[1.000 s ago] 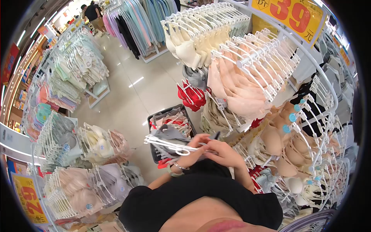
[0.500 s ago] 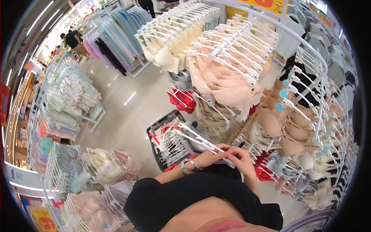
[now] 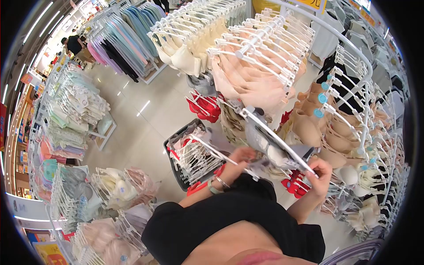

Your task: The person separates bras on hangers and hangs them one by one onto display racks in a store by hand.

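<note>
My right hand (image 3: 319,173) pinches the end of a white hanger (image 3: 279,138), which slants up to the left. A grey bra (image 3: 260,138) hangs along it. My left hand (image 3: 242,158), slightly blurred, is closed around other white hangers (image 3: 211,151) with greyish garments on them, partly hidden by the fingers. A bracelet and a band circle my left wrist. Just left of my left hand stands a dark shopping basket (image 3: 176,170) with red handles, full of bras on white hangers.
Ahead hang peach bras (image 3: 251,75) and cream bras (image 3: 187,57) on a white rack. Beige bras (image 3: 307,130) hang on a curved rail (image 3: 369,75) to the right. More garment racks (image 3: 75,106) line the left, beyond a tiled floor (image 3: 132,115). A person (image 3: 76,46) stands far off.
My hands have moved apart. My right hand has drawn one hanger with the grey bra to the right, away from the bunch in my left hand. The view has shifted slightly.
</note>
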A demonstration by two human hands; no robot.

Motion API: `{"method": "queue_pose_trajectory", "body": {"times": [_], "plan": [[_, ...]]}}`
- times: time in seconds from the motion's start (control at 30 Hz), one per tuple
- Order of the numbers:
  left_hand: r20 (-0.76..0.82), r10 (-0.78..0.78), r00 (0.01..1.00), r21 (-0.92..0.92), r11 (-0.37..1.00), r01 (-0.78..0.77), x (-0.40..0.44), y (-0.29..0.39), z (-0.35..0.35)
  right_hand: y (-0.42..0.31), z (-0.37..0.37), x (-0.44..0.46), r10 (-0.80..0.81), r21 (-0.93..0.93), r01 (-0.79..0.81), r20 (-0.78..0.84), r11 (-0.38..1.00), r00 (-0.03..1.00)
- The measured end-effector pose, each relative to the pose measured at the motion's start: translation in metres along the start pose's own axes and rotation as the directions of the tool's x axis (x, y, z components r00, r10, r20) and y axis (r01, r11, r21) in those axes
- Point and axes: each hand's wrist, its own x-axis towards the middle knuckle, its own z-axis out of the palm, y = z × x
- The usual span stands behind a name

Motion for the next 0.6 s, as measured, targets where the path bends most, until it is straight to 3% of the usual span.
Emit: {"method": "queue_pose_trajectory", "body": {"times": [0.1,0.17,0.2,0.23,0.3,0.37,0.4,0.5,0.6], "plan": [[-0.23,0.126,0.965,-0.113,0.981,-0.155,-0.001,-0.001,-0.022,0.002,-0.007,-0.002,-0.133,0.319,0.151,-0.078,0.936,0.988],[-0.089,0.13,0.988,-0.112,0.984,-0.139,-0.003,0.008,-0.04,0.002,-0.015,-0.001,-0.168,0.615,0.15,-0.029,0.774,0.985],[-0.239,0.032,0.971,-0.097,0.994,-0.056,-0.011,-0.011,-0.057,0.0,-0.019,0.003,-0.201,0.695,0.097,0.07,0.713,0.977],[-0.233,0.018,0.972,-0.103,0.994,-0.043,-0.017,-0.012,-0.067,-0.004,-0.017,0.005,-0.137,0.745,0.054,0.051,0.665,0.989],[-0.03,-0.073,0.997,0.381,0.921,0.079,-0.026,-0.011,-0.084,-0.001,-0.012,0.009,-0.032,0.822,-0.001,0.024,0.57,0.999],[-0.193,-0.16,0.968,0.066,0.982,0.176,-0.033,-0.021,-0.09,0.008,-0.011,0.009,0.064,0.838,-0.068,0.04,0.542,0.997],[-0.081,-0.168,0.983,0.137,0.975,0.178,-0.038,-0.011,-0.086,0.013,-0.011,0.008,0.153,0.849,-0.136,0.066,0.51,0.986],[0.299,-0.043,0.953,-0.337,0.93,0.147,-0.039,-0.021,-0.079,0.027,-0.009,0.002,0.237,0.866,-0.164,0.054,0.473,0.97],[0.296,-0.132,0.946,-0.304,0.926,0.224,-0.035,0.016,-0.043,0.03,-0.01,-0.008,0.269,0.866,-0.139,0.006,0.48,0.963]]}}
